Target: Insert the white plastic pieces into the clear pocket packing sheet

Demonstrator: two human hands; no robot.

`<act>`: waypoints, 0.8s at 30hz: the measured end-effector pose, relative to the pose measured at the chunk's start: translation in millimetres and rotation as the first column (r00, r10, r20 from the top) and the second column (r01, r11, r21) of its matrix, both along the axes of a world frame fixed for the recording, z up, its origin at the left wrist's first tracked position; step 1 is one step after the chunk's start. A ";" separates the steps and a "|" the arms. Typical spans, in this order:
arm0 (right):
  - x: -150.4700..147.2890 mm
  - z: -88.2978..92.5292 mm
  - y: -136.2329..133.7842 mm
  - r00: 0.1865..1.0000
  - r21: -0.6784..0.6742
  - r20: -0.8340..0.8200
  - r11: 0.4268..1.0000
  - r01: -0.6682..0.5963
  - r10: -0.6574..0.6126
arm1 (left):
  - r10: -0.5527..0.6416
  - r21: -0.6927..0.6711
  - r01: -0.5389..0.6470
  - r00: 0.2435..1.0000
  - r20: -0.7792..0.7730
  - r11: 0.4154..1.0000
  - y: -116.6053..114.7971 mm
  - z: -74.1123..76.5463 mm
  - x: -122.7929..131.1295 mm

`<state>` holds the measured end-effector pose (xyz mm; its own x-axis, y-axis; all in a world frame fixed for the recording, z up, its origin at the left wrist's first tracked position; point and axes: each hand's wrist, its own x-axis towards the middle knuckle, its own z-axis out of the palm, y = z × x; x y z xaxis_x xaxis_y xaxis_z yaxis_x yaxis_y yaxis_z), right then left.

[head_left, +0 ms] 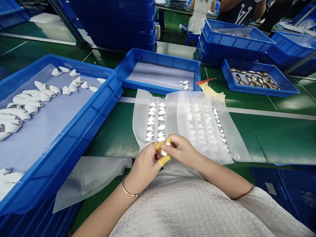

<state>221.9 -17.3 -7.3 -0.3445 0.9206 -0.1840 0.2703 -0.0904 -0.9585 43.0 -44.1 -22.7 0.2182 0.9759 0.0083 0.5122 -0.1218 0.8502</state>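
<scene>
In front of my waist, my left hand (148,163) and my right hand (181,149) meet around a small white hollow piece (164,152). Yellow finger cots cover fingertips on both hands. Fingers of each hand pinch the piece, hiding part of it. Just beyond them lies a translucent plastic sheet (171,115) with similar white pieces (161,127) set in rows. A folded-over part of the sheet veils several rows on the right. To my left, a large blue tray (96,112) holds many loose white tapered pieces (31,103) with open ends.
A second blue tray (158,87) behind the sheet holds a few white pieces (184,84). Red and yellow scraps (208,88) lie beside it. At the right stands a tray of shiny metal spoons (258,80). Stacked blue bins (118,23) rise at the back; people sit beyond.
</scene>
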 end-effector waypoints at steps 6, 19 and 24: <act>7.0 -2.3 11.0 0.969 -0.200 -0.217 0.977 0.074 -0.117 | 0.019 -0.106 -0.007 0.994 0.109 0.994 -2.5 -0.4 0.4; 5.5 -1.2 -1.3 0.994 -0.158 -0.112 0.987 -0.007 -0.011 | -0.003 0.047 0.008 0.994 -0.107 0.999 -2.1 -7.8 -2.1; 7.3 -1.9 -0.3 0.998 -0.087 -0.059 0.996 -0.033 0.028 | -0.015 0.067 0.024 0.992 -0.128 0.997 -2.9 -5.6 -3.7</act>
